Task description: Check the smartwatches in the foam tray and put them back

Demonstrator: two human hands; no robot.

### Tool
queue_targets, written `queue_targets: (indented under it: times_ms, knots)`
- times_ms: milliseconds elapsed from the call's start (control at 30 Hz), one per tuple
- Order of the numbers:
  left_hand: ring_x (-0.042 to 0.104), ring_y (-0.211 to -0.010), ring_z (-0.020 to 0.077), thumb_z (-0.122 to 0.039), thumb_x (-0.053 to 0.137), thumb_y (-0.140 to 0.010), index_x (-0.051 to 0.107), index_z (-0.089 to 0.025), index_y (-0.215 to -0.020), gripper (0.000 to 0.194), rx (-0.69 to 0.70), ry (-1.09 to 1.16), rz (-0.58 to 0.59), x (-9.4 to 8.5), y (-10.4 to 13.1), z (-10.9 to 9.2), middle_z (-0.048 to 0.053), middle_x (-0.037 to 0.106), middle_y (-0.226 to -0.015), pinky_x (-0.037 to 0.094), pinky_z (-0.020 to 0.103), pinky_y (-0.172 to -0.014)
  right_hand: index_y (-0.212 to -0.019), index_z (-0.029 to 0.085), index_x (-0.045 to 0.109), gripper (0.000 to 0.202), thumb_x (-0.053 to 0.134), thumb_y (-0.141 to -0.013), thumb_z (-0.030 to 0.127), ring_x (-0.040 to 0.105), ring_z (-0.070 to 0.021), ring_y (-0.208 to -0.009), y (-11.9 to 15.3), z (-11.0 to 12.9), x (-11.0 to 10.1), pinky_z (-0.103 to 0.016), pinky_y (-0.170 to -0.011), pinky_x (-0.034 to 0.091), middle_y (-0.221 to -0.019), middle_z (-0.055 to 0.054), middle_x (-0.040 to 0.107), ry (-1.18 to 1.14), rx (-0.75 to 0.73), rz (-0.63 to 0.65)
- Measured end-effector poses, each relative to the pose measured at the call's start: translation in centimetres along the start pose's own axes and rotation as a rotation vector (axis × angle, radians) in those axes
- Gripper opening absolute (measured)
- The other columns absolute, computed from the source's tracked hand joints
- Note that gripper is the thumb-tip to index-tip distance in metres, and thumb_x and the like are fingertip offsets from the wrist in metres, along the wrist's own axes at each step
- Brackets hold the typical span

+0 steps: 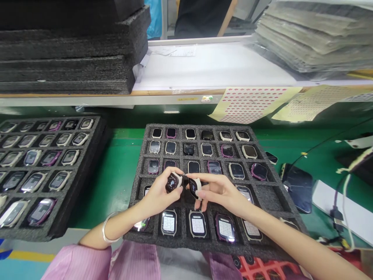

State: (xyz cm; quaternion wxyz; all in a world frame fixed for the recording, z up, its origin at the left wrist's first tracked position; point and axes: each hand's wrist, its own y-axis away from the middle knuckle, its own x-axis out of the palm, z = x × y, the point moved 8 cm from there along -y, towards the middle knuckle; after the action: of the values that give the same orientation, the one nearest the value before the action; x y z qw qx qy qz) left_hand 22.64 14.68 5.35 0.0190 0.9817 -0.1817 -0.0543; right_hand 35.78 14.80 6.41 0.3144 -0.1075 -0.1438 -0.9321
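Note:
My left hand (159,194) grips a smartwatch case (173,182) without a strap, its dark screen lit with a small white mark. In my right hand (223,190), thumb and fingers pinch a second smartwatch (194,186), pale-framed, with its screen also lit. The two watches are side by side, a narrow gap between them. Both are above a grey foam tray (215,249) with rows of watch cases in its compartments. White keypad-like screens show on the front-row watches, including a pale one (197,224) and a purple one (225,228). My hands hide some middle compartments.
Another foam tray of watches (67,206) lies at the left. Black foam sheets (72,62) and bagged grey trays (317,39) are stacked on the shelf (218,70). Sticker sheets (253,104) hang from its edge. A dark phone-like device (300,192) and cables are at the right.

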Motion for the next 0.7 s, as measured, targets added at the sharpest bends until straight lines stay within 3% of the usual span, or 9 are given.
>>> queue_targets:
  times_ms: [233,500,700]
  knots:
    - [0.042,-0.052,0.0057,-0.014,0.052,-0.081,0.044,-0.022,-0.112,0.032,-0.022,0.022,0.044,0.46,0.08,0.31,-0.004,0.05,-0.084,0.038,0.022,-0.055,-0.13,0.013,0.056,0.053,0.072,-0.081,0.025,0.071,-0.0178,-0.062,0.07,-0.15,0.1,-0.025,-0.055,0.058,-0.072,-0.002,0.067,0.006,0.028,0.01]
    - [0.048,-0.07,0.0115,-0.011,0.052,-0.078,0.048,-0.02,-0.104,0.027,0.018,-0.07,0.027,0.21,0.02,-0.34,-0.003,0.05,-0.081,0.038,0.024,-0.065,-0.133,0.012,0.052,0.055,0.069,-0.084,0.027,0.071,-0.017,-0.061,0.14,-0.53,0.05,-0.026,-0.057,0.058,-0.068,-0.003,0.07,0.049,0.065,0.01]
    - [0.046,-0.066,0.0105,-0.012,0.052,-0.08,0.046,-0.02,-0.107,0.029,0.018,-0.041,0.039,0.32,-0.04,-0.29,-0.003,0.051,-0.083,0.038,0.024,-0.064,-0.132,0.013,0.054,0.054,0.071,-0.082,0.027,0.071,-0.0182,-0.063,0.08,-0.21,0.06,-0.026,-0.055,0.058,-0.071,-0.002,0.068,0.023,0.04,0.017]
